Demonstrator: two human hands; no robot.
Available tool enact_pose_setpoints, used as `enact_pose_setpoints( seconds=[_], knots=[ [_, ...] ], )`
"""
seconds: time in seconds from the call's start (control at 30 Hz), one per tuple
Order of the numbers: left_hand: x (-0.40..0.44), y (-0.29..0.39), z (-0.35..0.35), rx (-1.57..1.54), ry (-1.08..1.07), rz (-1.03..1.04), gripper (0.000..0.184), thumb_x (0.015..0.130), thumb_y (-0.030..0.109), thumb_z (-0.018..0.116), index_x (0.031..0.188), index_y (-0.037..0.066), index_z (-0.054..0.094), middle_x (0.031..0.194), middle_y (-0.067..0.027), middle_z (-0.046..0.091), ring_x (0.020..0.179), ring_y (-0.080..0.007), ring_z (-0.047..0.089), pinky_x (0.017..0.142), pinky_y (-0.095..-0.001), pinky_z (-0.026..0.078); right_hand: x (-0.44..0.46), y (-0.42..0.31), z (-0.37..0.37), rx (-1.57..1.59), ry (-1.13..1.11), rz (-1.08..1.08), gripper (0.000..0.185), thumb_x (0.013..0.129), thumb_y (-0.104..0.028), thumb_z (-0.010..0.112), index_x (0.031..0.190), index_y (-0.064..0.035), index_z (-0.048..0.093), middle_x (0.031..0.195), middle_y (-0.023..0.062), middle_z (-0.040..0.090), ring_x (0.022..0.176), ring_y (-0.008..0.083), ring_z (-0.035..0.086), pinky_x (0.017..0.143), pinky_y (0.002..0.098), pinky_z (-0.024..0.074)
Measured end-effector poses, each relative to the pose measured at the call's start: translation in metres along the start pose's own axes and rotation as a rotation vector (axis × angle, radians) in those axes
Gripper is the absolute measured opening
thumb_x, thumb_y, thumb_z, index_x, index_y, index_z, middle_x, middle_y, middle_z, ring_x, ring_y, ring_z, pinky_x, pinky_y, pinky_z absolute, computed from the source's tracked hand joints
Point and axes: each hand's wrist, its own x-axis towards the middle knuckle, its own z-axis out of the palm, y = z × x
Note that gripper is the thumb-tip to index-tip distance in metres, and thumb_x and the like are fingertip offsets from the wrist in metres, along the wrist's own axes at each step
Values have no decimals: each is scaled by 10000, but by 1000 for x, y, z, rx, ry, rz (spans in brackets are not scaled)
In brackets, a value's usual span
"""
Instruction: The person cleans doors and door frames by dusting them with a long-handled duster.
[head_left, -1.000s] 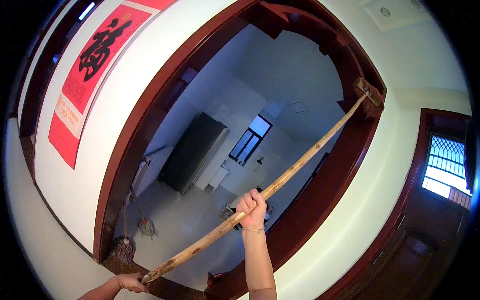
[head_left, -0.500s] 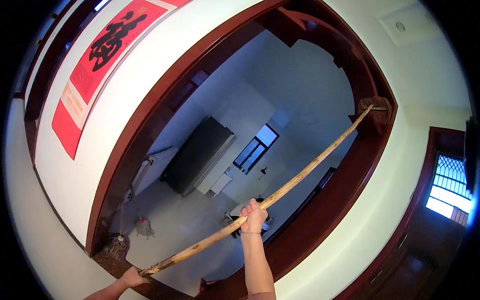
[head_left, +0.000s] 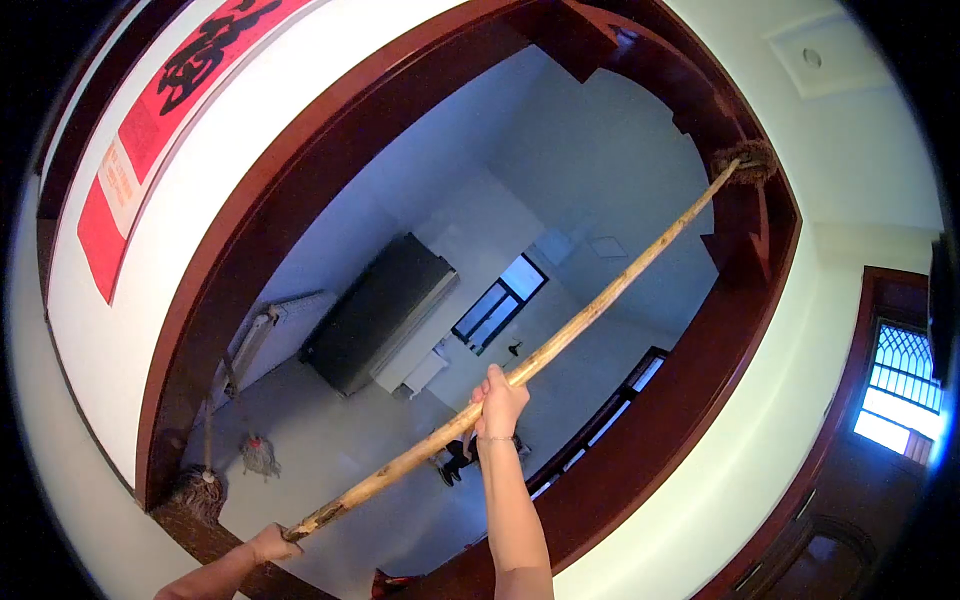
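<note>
A long-handled mop (head_left: pixel 590 315) slants upward from lower left to upper right. Its brown shaggy head (head_left: pixel 748 163) is up against the dark red wooden door frame (head_left: pixel 700 330), near the upper right corner. My left hand (head_left: pixel 270 544) is closed round the lower end of the wooden pole. Farther up, about mid-pole, my right hand (head_left: pixel 503 402) grips it with the fingers wrapped round. The forearms come in from the bottom edge, and a thin band circles the right wrist.
Two mops (head_left: pixel 200 490) stand by the left jamb. Through the opening are a dark tall cabinet (head_left: pixel 380 315), a window (head_left: pixel 500 303) and a seated person (head_left: pixel 458 460). Left, a red scroll (head_left: pixel 150 130) hangs on the white wall. A dark door with a window (head_left: pixel 900 385) is at right.
The mop head has moved up along the door frame, and the pole has risen with it. Both hands keep their hold. The view has shifted slightly.
</note>
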Motion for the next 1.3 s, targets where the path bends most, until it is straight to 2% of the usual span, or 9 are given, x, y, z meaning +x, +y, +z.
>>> enact_pose_setpoints(
  seconds=[0.17,0.3,0.57,0.77,0.87,0.97,1.1,1.17,1.3],
  knots=[
    [7,19,6,26,34,0,339,611,285,747,577,2,563,515,-46,532,453,-144,494,463,-300,399,15,11,4,5,-34,-53,181,795,-64,564,748,-46,391,532,32,403,373,132,398,345,271,349],
    [38,0,18,-33,-9,31,297,630,251,734,590,9,567,515,-42,521,451,-136,485,457,-297,396,27,16,2,-22,-49,-82,178,792,-60,570,754,-39,397,525,28,407,366,133,408,337,269,352],
    [32,16,44,-109,-87,-7,265,643,222,729,604,29,551,530,-35,514,462,-121,482,432,-276,370,23,12,-10,-18,-62,-95,175,785,-42,577,775,-33,402,551,30,421,390,119,392,353,249,359],
    [33,5,50,-148,-160,26,279,640,225,728,576,42,527,512,-32,500,454,-127,480,434,-284,373,23,22,-23,-80,13,-122,179,766,-26,573,769,-39,395,552,29,416,399,112,394,350,251,359],
    [34,2,53,-77,-104,-19,285,636,230,729,561,47,523,497,-31,493,438,-137,469,431,-290,369,21,22,-34,-81,30,-76,170,748,-12,561,765,-39,394,556,32,420,399,111,397,349,250,360],
    [9,20,47,-30,-236,-71,280,650,236,723,558,35,550,473,-49,495,422,-164,470,425,-311,362,14,23,-44,-72,33,-102,170,735,-1,555,762,-39,391,555,36,423,395,117,399,347,250,354],
    [3,-12,49,-76,-358,-56,281,672,233,717,547,43,552,466,-56,495,424,-166,477,434,-314,366,-10,31,-63,-104,84,-88,159,735,12,548,763,-30,397,539,33,420,387,120,407,347,247,355],
    [-22,10,40,13,-453,-90,274,691,226,709,544,51,558,467,-57,498,432,-166,484,444,-309,373,-13,31,-66,-130,114,-98,157,741,13,551,768,-20,400,537,36,431,375,119,409,341,247,357],
    [-17,-32,34,-38,-526,-120,256,703,221,699,556,53,575,482,-57,513,444,-169,491,452,-305,382,-28,40,-71,-115,153,-45,167,748,11,553,801,-22,398,533,28,420,369,112,402,332,245,358]
  ],
)
